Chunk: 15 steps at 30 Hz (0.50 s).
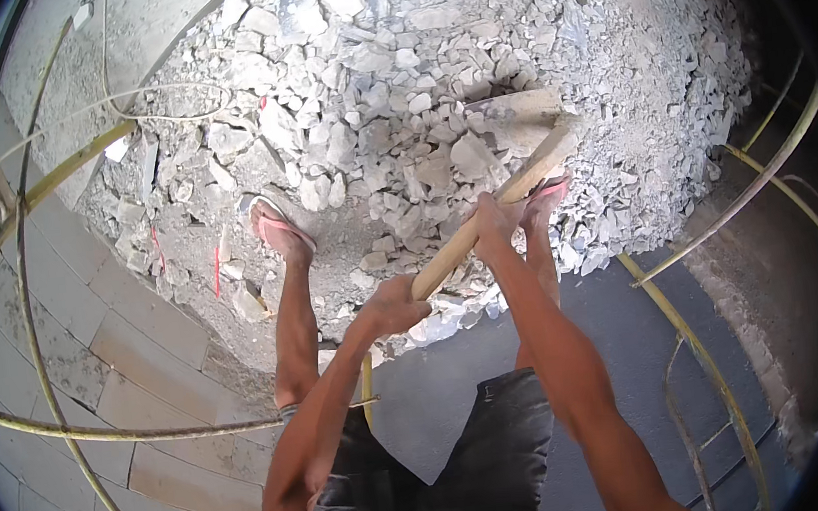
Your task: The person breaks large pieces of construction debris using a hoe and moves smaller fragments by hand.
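One wooden-handled tool (534,170) is held in both hands, over the rubble pile (360,152), right of the pile's middle. The handle (450,256) is slanted from lower left to upper right. The tool head (518,107) is coated in grey dust and set among the broken chunks; its exact kind cannot be told.

The lower end of the handle is gripped by the left hand (396,306), fingers closed around the wood. Farther up, nearer the head, the handle is wrapped by the right hand (493,223); its fingers are partly hidden, but a closed grip is seen. The hands are spaced apart, with bare handle visible between.

Feet are planted apart, on or at the near part of the pile: left foot (284,236) and right foot (544,205), both shod in flip-flops with pinkish straps. Dark shorts (439,460) are worn.

Coarse chunks are mixed with finer grit, the latter mostly to the right. Red strips (217,272) are scattered left of the left foot. The near side is bordered by dark grey flooring (422,392), the left by pale paving (158,363). Yellowish poles (701,346) are seen on both sides, curved by the lens.
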### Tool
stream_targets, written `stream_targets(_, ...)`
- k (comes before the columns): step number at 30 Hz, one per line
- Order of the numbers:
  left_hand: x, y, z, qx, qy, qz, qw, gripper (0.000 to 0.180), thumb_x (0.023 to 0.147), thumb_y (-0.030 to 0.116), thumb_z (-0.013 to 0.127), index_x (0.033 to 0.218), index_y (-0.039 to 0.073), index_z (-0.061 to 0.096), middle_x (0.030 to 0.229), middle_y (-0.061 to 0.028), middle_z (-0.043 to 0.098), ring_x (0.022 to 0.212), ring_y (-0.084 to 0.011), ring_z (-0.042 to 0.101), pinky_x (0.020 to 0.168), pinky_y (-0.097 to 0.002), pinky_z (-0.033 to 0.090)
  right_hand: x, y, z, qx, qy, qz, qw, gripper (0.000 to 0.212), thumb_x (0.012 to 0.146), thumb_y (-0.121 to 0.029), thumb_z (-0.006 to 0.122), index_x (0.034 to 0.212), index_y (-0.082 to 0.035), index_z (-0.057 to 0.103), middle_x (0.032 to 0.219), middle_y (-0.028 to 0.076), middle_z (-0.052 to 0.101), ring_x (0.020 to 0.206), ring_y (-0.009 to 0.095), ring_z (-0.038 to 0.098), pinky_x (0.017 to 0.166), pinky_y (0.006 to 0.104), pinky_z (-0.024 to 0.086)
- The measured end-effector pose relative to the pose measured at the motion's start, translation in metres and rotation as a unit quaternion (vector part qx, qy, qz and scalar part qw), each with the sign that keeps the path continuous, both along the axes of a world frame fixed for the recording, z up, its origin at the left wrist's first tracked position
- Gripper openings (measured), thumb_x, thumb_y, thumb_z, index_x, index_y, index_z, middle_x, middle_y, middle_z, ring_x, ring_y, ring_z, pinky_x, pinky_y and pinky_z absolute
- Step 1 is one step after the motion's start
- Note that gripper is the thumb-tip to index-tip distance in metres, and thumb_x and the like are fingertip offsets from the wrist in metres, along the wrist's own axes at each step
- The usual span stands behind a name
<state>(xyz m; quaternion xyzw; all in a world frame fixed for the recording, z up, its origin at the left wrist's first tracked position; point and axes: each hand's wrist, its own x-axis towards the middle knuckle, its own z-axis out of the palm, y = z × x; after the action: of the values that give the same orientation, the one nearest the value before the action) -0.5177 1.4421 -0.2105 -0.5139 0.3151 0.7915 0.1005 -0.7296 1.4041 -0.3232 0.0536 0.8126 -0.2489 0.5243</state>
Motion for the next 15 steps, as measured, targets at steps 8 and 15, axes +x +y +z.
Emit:
stream_targets(8,0.128,0.083,0.075,0.0,-0.13,0.036,0.991,0.032,0.072,0.014,0.068,0.099,-0.003,0.063,0.072,-0.0187,0.064,0.064,-0.0241,0.064,0.063,-0.039,0.051,0.169,0.051,0.084,-0.079,-0.083,-0.006,0.993,0.077,0.085,0.004,0.06,0.144,-0.011,0.012,0.091,0.014,0.052,0.053,0.02,0.057,0.046,0.0337,0.054)
stream_targets(15,0.128,0.084,0.09,-0.117,-0.212,0.06,0.968,0.03,0.073,0.007,0.066,0.1,-0.004,0.063,0.075,-0.0214,0.063,0.067,-0.0235,0.064,0.068,-0.0384,0.052,0.142,0.047,0.076,-0.175,-0.272,0.079,0.943,0.06,0.096,-0.015,0.06,0.143,-0.006,0.024,0.101,0.018,0.058,0.076,0.025,0.065,0.069,0.0379,0.059)
